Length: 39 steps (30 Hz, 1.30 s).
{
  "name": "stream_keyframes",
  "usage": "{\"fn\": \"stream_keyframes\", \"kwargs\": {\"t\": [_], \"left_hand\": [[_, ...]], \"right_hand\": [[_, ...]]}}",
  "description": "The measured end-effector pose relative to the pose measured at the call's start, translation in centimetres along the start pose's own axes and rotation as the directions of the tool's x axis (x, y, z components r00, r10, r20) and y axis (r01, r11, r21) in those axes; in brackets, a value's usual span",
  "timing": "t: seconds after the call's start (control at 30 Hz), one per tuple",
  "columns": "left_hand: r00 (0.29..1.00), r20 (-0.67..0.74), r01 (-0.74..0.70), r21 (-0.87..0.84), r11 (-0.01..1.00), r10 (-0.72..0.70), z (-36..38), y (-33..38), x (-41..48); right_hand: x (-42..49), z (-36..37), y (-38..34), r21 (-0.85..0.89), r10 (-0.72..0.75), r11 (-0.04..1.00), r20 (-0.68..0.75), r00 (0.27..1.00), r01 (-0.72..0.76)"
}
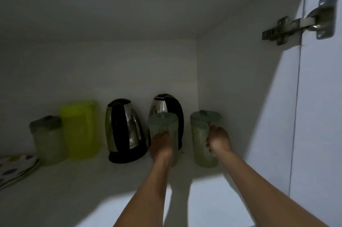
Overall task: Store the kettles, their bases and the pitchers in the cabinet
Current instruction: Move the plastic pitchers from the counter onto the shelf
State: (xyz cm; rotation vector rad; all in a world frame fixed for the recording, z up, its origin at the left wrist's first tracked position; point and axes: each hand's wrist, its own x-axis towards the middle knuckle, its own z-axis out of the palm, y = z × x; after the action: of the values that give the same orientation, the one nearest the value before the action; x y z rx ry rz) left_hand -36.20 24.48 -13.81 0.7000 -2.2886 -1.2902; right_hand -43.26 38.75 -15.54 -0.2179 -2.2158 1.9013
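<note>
Both my arms reach into a white cabinet. My left hand (162, 143) grips the handle of a pale green lidded pitcher (160, 122) standing in front of the right kettle (167, 105). My right hand (218, 140) grips the handle of a second pale green pitcher (199, 134) near the right wall. A steel-and-black kettle (123, 130) sits on its black base to the left. Further left stand a bright yellow-green pitcher (81, 128) and another pale green pitcher (48, 138). The right kettle's base is hidden.
A stack of plates with coloured dots (15, 168) lies at the shelf's left edge. The cabinet's right wall (231, 88) is close to the right pitcher. The open door (322, 115) with its metal hinge (299, 23) hangs at the right. Bare shelf (83, 189) lies in front.
</note>
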Motion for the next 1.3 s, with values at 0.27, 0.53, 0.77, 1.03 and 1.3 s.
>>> {"fn": "stream_keyframes", "kwargs": {"t": [0.27, 0.53, 0.77, 1.03, 1.3], "left_hand": [[0.998, 0.054, -0.022, -0.123, 0.992, 0.029, 2.6, 0.3, 2.5], [0.984, 0.147, 0.147, -0.320, 0.936, -0.104, 0.9, 0.2, 0.8], [0.990, 0.115, 0.100, -0.205, 0.974, -0.077, -2.5, -0.6, -3.2], [0.992, 0.095, -0.072, -0.096, 0.993, 0.081, -9.0, -2.8, -11.0], [0.992, 0.061, -0.104, -0.065, 0.992, 0.108, -15.9, -5.8, -20.5]], "right_hand": [[2.4, 0.5, -0.3, 0.033, -0.010, 0.999, 0.078, 0.997, 0.008], [0.2, -0.7, -0.1, 0.033, -0.001, 0.999, 0.146, 0.989, -0.004], [-4.7, -3.0, -0.2, -0.118, 0.067, 0.991, 0.048, 0.997, -0.061], [-16.0, -5.9, -1.3, -0.241, -0.126, 0.961, 0.059, 0.990, 0.137], [-29.0, -7.0, -2.2, -0.285, -0.210, 0.924, 0.176, 0.962, 0.254]]}}
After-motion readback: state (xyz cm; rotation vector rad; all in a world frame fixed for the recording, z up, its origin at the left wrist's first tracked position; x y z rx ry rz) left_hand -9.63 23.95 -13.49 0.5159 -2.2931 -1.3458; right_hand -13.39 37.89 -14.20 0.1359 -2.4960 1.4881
